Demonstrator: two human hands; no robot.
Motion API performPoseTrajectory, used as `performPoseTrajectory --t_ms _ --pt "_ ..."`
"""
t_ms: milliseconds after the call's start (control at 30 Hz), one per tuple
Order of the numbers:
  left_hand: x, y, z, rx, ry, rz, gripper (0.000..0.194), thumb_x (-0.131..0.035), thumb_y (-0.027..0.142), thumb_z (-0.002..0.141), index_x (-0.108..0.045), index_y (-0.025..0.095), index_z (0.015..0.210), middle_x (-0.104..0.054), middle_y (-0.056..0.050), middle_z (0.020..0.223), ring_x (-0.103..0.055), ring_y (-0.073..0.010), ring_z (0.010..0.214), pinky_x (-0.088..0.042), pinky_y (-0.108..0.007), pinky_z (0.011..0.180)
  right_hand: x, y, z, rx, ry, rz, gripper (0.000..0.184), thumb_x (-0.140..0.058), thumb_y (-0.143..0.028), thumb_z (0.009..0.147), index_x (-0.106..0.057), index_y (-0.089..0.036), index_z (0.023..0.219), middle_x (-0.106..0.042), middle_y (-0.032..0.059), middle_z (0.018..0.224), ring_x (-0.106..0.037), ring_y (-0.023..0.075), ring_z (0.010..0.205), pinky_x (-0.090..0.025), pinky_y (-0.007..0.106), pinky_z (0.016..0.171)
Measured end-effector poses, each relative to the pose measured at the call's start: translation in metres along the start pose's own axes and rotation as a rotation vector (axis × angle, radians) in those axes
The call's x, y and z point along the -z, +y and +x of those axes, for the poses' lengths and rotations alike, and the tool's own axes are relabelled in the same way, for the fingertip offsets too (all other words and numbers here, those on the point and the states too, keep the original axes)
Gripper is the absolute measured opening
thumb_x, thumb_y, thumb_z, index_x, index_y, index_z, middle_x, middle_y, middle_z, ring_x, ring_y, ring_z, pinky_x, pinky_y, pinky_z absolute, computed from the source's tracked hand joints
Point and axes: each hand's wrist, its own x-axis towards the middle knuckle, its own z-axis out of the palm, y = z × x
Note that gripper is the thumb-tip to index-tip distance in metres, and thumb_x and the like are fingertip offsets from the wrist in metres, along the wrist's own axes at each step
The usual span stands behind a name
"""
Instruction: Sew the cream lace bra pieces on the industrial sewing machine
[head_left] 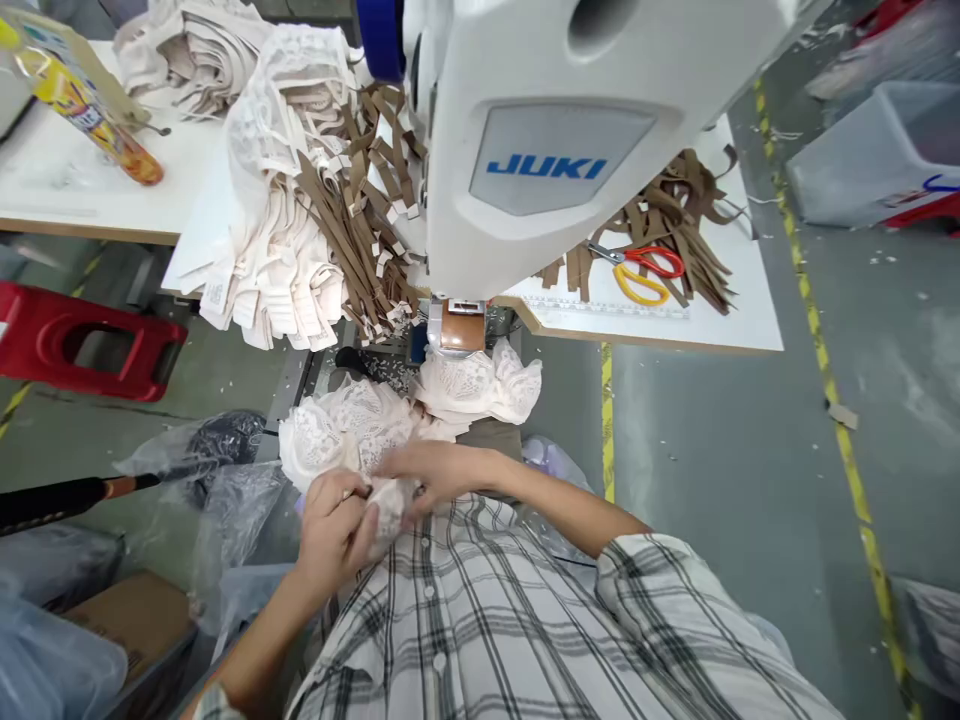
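Observation:
My left hand (334, 525) and my right hand (431, 470) meet just above my lap, both closed on a piece of cream lace garment (352, 430). The left fingers pinch a fold of it and the right fingers press on it from the other side. More of the lace fabric (484, 385) lies bunched just below the needle area of the white JUKI sewing machine (555, 140). A brown piece (461, 328) sits under the machine's foot.
Piles of cream garments (277, 270) and brown straps (360, 230) lie left of the machine. Red and yellow scissors (645, 270) rest among more brown straps on the right of the table (720, 310). A red stool (82, 345), plastic bags (225, 500) and a cardboard box (131, 610) stand at my left.

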Motion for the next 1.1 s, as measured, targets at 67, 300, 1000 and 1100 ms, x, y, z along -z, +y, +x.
performPoseTrajectory --t_ms 67,300,1000,1100 --pt "0.008 0.011 0.025 0.115 0.016 -0.226 0.017 -0.052 0.023 0.095 -0.060 0.019 0.081 -0.063 -0.011 0.113 -0.059 -0.0229 0.108 -0.045 -0.038 0.094 -0.004 -0.020 0.000 0.018 -0.199 0.032 0.033 -0.065 -0.051 0.091 -0.071 -0.019 0.094 -0.070 0.0023 0.081 -0.061 0.0164 0.073 -0.044 0.026 0.069" --pt "-0.021 -0.006 0.089 0.742 -0.556 -1.070 0.036 -0.067 0.052 0.086 -0.059 0.018 0.094 -0.063 -0.002 0.084 -0.059 -0.0143 0.071 -0.046 -0.025 0.065 0.038 -0.052 -0.080 -0.126 0.123 -0.140 0.056 -0.048 -0.055 0.099 -0.061 -0.016 0.062 -0.054 0.0008 0.055 -0.039 0.0116 0.052 -0.026 0.028 0.055" --pt "0.007 0.046 0.234 0.304 -0.275 -0.406 0.038 -0.067 0.035 0.086 -0.047 0.018 0.058 -0.048 0.003 0.056 -0.045 -0.0092 0.054 -0.032 -0.021 0.051 0.123 -0.010 -0.063 -0.423 0.881 0.230 0.057 -0.050 -0.065 0.092 -0.040 -0.019 0.059 -0.038 -0.0029 0.059 -0.039 0.0110 0.057 -0.028 0.025 0.055" --pt "0.006 0.041 0.241 0.385 -0.219 -0.393 0.052 -0.062 0.032 0.086 -0.024 0.020 0.052 -0.025 0.006 0.047 -0.025 -0.0065 0.046 -0.020 -0.023 0.046 0.136 -0.005 -0.059 -0.430 0.836 0.280 0.057 -0.049 -0.066 0.091 -0.043 -0.019 0.059 -0.039 -0.0021 0.060 -0.040 0.0115 0.058 -0.029 0.025 0.056"
